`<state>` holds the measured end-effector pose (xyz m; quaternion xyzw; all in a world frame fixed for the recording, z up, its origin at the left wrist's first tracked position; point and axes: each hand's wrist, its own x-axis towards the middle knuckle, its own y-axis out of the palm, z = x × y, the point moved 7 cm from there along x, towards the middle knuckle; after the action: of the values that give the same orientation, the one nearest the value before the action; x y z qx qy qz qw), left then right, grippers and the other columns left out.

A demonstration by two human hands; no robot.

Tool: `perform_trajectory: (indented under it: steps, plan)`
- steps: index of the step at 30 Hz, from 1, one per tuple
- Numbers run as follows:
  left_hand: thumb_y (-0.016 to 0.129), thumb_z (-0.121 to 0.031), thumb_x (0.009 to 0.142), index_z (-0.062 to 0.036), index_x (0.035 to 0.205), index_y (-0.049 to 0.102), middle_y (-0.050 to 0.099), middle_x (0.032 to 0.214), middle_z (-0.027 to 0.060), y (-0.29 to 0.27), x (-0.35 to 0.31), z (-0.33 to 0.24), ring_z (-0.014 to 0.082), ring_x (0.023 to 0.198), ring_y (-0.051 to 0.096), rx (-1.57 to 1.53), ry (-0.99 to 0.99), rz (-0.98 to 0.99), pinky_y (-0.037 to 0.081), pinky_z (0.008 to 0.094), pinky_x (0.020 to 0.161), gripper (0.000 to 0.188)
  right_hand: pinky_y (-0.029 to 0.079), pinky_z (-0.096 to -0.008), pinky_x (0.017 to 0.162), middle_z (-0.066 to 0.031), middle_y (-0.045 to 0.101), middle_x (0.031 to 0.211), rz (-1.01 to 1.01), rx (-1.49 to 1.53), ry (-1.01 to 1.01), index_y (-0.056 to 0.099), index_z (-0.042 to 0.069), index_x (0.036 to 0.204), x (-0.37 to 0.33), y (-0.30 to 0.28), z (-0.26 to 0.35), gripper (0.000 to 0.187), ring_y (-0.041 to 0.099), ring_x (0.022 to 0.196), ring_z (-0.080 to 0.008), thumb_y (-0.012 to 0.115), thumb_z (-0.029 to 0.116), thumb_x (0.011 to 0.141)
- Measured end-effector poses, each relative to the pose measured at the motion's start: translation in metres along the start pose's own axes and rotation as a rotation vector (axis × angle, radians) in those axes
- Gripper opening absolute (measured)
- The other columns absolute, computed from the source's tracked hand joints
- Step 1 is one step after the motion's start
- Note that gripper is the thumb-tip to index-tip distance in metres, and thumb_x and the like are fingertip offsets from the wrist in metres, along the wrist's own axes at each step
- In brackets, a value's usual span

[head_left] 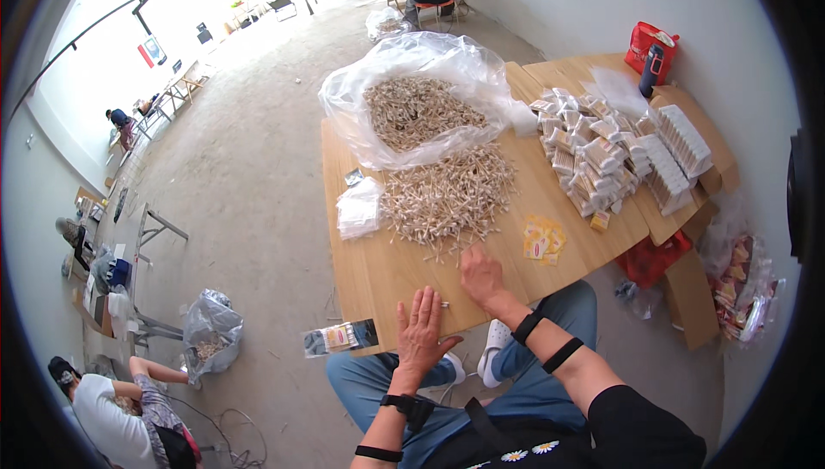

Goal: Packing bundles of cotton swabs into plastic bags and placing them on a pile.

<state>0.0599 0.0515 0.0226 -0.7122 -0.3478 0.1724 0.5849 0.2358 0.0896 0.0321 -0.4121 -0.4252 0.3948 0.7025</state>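
Note:
My left hand lies palm down at the table's near edge, fingers stretched out and flat. A small white-tipped stick shows just beside its fingers. My right hand is closed, its fingers curled down at the near edge of a loose pile of cotton swabs; whatever is in those fingers is hidden. Behind the pile, a large clear plastic bag lies open, full of more cotton swabs. Yellow printed cards lie to the right of my right hand. Left of the pile sits a stack of clear plastic sleeves.
Packed swab packets are heaped at the right, beside neat rows of packets. A dark bottle and red bag stand behind. A filled packet sits at the table's left corner. Other people sit working farther off.

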Motion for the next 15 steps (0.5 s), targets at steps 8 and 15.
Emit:
perform_trajectory:
  steps: [8,15]
  plan:
    - [0.08,-0.057,0.069,-0.0023,0.153,0.035,0.031,0.162,0.0126,-0.002,-0.002,-0.003,0.0295,0.152,0.025,-0.011,0.009,-0.014,0.012,0.0576,0.122,0.111,0.053,-0.0479,0.068,-0.0173,0.064,0.088,0.014,0.337,-0.232,0.061,0.006,0.086,-0.008,0.005,0.003,0.007,0.066,0.08,-0.0386,0.065,0.01,0.083]
    - [0.081,-0.055,0.068,-0.0028,0.154,0.033,0.031,0.162,0.013,-0.001,-0.005,-0.004,0.03,0.152,0.025,-0.025,-0.007,0.015,0.012,0.0574,0.122,0.111,0.055,-0.0504,0.067,-0.0179,0.063,0.094,0.089,0.254,-0.053,0.061,0.009,0.094,-0.014,-0.015,-0.031,0.009,0.068,0.084,-0.0398,0.061,0.016,0.09]
